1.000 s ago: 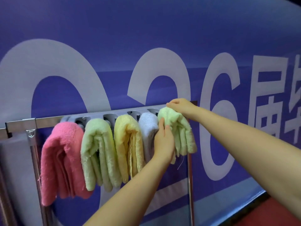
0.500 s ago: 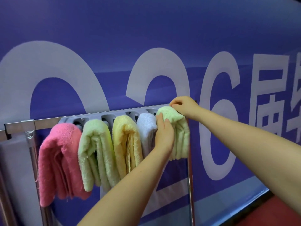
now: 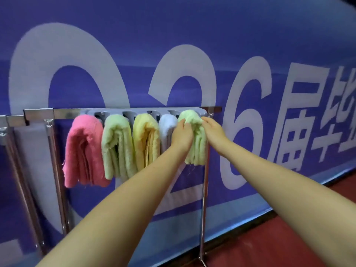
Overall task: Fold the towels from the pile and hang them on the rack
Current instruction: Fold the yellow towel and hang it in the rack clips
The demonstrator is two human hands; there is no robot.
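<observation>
Left hand and right hand: fingers curled onto the last green towel, pinched between them. Hung folded over the rack; white towel just left of the fingers. Blue banner behind.

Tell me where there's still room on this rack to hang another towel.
Bare rail shows left of the pink towel, up to the bracket. From there to the right-end light green towel, five towels hang side by side. Both the left hand and right hand work at that end.
</observation>
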